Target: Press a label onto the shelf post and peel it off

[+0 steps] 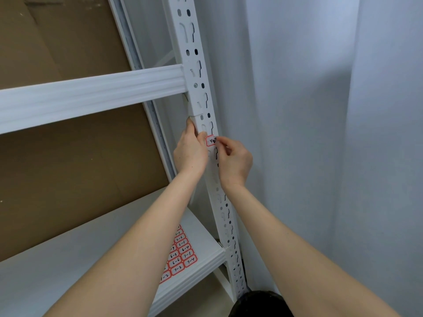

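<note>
A: What is sitting left of the fingers?
B: The white slotted metal upright [207, 124]; the left hand [191, 152] is curling round its left edge.
A: And right?
B: The right hand [233, 160] is pinching the red-bordered paper label [210, 141] against the upright; the pale curtain [320, 133] is hanging close beyond.

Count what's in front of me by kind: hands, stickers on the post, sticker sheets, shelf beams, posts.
Hands: 2, left hand and right hand
Red-bordered white sticker on post: 1
Red-bordered sticker sheet: 1
White metal shelf beams: 2
White slotted metal post: 1
Total: 7
</note>
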Demonstrator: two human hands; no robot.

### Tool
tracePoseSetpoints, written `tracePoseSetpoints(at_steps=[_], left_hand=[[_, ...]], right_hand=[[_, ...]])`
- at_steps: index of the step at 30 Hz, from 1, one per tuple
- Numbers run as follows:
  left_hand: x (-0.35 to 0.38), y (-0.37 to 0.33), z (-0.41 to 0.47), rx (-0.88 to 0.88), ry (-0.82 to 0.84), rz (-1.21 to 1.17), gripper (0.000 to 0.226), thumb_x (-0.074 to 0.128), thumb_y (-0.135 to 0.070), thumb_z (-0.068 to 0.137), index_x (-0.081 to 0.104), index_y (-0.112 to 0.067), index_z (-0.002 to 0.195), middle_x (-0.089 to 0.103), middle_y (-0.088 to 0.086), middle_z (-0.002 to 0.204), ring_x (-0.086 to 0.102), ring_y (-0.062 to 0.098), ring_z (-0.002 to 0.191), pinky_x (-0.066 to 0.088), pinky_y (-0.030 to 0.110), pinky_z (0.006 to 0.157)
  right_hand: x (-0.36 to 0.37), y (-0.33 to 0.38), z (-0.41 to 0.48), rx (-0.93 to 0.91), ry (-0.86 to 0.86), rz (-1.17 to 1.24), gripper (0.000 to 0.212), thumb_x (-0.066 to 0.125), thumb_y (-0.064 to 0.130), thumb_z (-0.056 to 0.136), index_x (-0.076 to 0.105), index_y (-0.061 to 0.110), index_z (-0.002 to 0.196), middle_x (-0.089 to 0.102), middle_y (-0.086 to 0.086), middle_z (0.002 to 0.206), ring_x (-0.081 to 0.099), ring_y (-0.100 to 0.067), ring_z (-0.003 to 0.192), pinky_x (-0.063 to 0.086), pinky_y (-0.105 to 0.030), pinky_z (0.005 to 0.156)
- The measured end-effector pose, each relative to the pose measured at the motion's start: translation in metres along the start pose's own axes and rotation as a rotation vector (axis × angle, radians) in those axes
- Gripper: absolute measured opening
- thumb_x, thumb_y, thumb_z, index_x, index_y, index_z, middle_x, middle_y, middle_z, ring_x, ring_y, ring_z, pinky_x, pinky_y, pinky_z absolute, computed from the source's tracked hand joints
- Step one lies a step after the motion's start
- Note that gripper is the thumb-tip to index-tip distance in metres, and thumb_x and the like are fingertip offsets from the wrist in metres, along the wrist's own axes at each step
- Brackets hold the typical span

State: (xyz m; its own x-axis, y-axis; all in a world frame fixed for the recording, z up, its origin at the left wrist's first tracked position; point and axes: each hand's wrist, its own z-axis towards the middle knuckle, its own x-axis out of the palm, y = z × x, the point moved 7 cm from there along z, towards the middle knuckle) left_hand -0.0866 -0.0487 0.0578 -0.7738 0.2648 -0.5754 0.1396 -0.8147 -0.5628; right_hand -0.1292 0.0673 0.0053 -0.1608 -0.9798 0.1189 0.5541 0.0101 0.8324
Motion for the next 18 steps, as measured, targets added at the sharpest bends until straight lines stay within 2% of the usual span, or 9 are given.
tracePoseSetpoints(at_steps=[7,18], left_hand=[[0.0005,0.001,-0.0003,0.001,-0.006,-0.008,0.04,0.038,-0.029,0.101,0.038,-0.021,0.14,0.059,0.002,0.127,0.058,0.027,0.109,0.039,0.031,0.075],[-0.0008,-0.0003,0.0005,0.011,-0.004,-0.002,0.039,0.039,-0.028,0.1,0.04,-0.019,0.139,0.058,0.003,0.127,0.057,0.029,0.11,0.044,0.036,0.08]], right_hand=[[0.0021,-0.002,0.0053,0.049,0.036,-0.034,0.012,0.061,0.014,0.087,0.072,0.015,0.089,0.071,-0.002,0.091,0.065,-0.02,0.083,0.051,-0.037,0.077],[0.0017,-0.002,0.0001,0.061,-0.006,0.019,0.013,0.063,0.013,0.085,0.074,0.015,0.092,0.071,-0.002,0.088,0.065,-0.019,0.08,0.053,-0.039,0.077]])
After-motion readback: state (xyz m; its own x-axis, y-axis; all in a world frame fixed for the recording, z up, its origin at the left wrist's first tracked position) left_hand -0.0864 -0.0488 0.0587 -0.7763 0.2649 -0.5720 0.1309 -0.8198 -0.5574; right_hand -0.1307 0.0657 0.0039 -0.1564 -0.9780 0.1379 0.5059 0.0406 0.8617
